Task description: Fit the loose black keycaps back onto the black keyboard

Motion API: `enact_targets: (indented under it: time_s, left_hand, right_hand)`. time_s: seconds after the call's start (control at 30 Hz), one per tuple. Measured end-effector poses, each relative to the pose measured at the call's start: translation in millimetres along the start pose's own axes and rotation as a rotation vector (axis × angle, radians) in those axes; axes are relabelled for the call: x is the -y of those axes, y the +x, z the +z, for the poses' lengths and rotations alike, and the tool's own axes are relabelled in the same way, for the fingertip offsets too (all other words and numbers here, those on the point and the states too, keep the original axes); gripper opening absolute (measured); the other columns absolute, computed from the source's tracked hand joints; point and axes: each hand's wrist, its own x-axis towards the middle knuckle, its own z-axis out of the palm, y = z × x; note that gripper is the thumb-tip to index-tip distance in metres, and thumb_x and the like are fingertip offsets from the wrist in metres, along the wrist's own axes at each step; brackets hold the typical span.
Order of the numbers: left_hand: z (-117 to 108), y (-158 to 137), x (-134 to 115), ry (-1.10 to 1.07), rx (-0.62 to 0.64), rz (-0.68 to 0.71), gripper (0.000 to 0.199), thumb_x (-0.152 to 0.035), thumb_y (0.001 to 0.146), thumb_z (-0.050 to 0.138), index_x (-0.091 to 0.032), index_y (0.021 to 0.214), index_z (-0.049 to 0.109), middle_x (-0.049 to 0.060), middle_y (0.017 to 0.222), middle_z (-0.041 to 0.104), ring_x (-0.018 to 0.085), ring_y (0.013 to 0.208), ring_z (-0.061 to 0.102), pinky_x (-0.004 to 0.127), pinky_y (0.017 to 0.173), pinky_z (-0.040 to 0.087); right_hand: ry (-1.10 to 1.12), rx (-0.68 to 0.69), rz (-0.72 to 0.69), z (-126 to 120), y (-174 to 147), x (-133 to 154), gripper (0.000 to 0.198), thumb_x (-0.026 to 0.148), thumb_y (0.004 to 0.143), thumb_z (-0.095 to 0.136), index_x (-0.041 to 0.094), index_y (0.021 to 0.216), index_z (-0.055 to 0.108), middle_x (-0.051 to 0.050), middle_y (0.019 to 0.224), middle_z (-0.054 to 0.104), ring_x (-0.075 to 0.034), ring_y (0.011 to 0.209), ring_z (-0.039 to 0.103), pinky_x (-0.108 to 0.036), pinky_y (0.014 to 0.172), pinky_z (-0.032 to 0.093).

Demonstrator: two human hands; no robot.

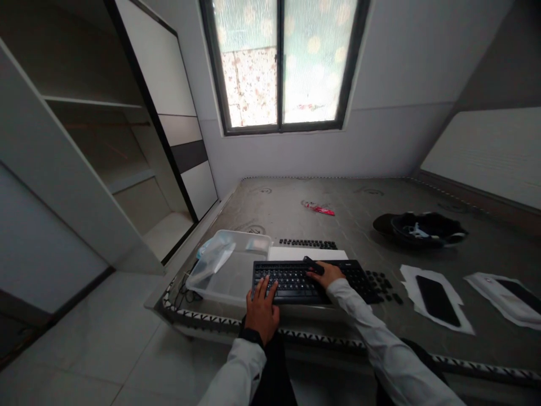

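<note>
A black keyboard (291,293) lies near the front edge of the mattress, with pale bare spots among its keys. My left hand (262,310) rests at its front left, fingers stretched out and spread on the keys. My right hand (327,274) is closed around a short black stick-shaped tool (311,264), held over the upper middle of the keyboard; its exact kind is too small to tell. Loose black keycaps (308,243) stand in rows behind the keyboard, and more small keycaps (384,285) lie at its right end.
A clear plastic bin (236,270) with plastic bags stands left of the keyboard, cables beside it. A white flat panel (306,254) lies behind the keyboard. Rightward are a black cap (422,230) and dark slabs on white sheets (439,301). A red packet (322,210) lies farther back.
</note>
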Motion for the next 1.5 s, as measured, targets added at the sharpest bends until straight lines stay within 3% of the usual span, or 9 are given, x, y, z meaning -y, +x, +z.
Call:
enact_targets:
  time_s: [0.17,0.3,0.4,0.57,0.87,1.03,1.3,1.43,1.5]
  left_hand:
    - [1,0,0,0.009,-0.013,0.015,0.069,-0.009,0.074,0.050,-0.029,0.139,0.044,0.002,0.153,0.030,0.024,0.138,0.028,0.048,0.111,0.022]
    - [3,1,1,0.023,-0.021,0.018,0.068,-0.009,0.074,0.050,-0.029,0.139,0.045,0.002,0.153,0.031,0.023,0.139,0.027,0.047,0.111,0.024]
    - [4,1,1,0.045,-0.019,0.024,0.068,-0.008,0.074,0.050,-0.029,0.139,0.045,0.003,0.153,0.031,0.024,0.139,0.028,0.048,0.110,0.026]
    - [5,3,1,0.086,-0.023,0.037,0.067,-0.007,0.074,0.049,-0.028,0.139,0.045,0.003,0.152,0.032,0.024,0.139,0.028,0.047,0.109,0.028]
    - [9,7,1,0.151,-0.016,0.057,0.066,-0.007,0.077,0.047,-0.027,0.139,0.044,0.003,0.152,0.032,0.024,0.138,0.029,0.046,0.109,0.032]
    - [9,9,1,0.187,-0.002,0.062,0.065,-0.007,0.078,0.046,-0.028,0.140,0.044,0.004,0.152,0.033,0.023,0.138,0.030,0.046,0.109,0.032]
    - [11,9,-1,0.270,0.007,0.057,0.068,-0.009,0.077,0.046,-0.031,0.141,0.040,0.001,0.152,0.032,0.024,0.137,0.032,0.049,0.112,0.028]
    - [5,11,-7,0.280,-0.044,0.054,0.063,-0.014,0.078,0.048,-0.032,0.139,0.045,0.002,0.150,0.036,0.026,0.134,0.037,0.054,0.114,0.020]
    - [-1,13,-13,0.213,-0.089,0.056,0.055,-0.018,0.080,0.049,-0.032,0.134,0.051,0.003,0.144,0.045,0.027,0.129,0.043,0.053,0.113,0.022]
  right_hand:
    - [0.313,-0.139,0.065,-4,-3,-1,0.032,0.049,0.064,0.070,0.021,0.078,0.069,-0.005,0.075,0.072,-0.025,0.075,0.067,-0.034,0.070,0.048]
    - [0.667,-0.116,0.019,-18,-11,7,0.044,0.051,0.061,0.071,0.016,0.090,0.071,-0.007,0.074,0.072,-0.024,0.075,0.068,-0.036,0.076,0.050]
    - [0.751,-0.122,-0.012,-32,-23,17,0.044,0.052,0.061,0.072,0.016,0.085,0.073,-0.007,0.069,0.071,-0.023,0.070,0.066,-0.035,0.072,0.050]
    - [0.732,-0.230,-0.095,-60,-47,31,0.045,0.051,0.051,0.081,0.018,0.080,0.075,-0.004,0.065,0.066,-0.018,0.059,0.060,-0.031,0.060,0.049]
    - [0.662,-0.274,-0.329,-115,-64,53,0.043,0.055,0.059,0.079,0.019,0.078,0.066,-0.003,0.070,0.069,-0.018,0.063,0.064,-0.028,0.061,0.051]
    - [0.615,-0.207,-0.433,-138,-61,54,0.040,0.057,0.065,0.076,0.023,0.079,0.059,-0.001,0.068,0.071,-0.018,0.062,0.067,-0.026,0.062,0.051]
    - [0.394,-0.094,-0.497,-120,-46,21,0.030,0.053,0.073,0.070,0.026,0.084,0.062,0.002,0.072,0.071,-0.017,0.065,0.067,-0.025,0.059,0.046]
    - [0.220,-0.111,-0.438,-105,-35,4,0.035,0.054,0.066,0.076,0.025,0.074,0.057,0.004,0.063,0.067,-0.018,0.057,0.065,-0.026,0.052,0.039]
    - [0.151,-0.159,-0.406,-100,-31,-4,0.040,0.056,0.060,0.079,0.025,0.072,0.056,0.004,0.059,0.065,-0.019,0.054,0.064,-0.027,0.050,0.037]
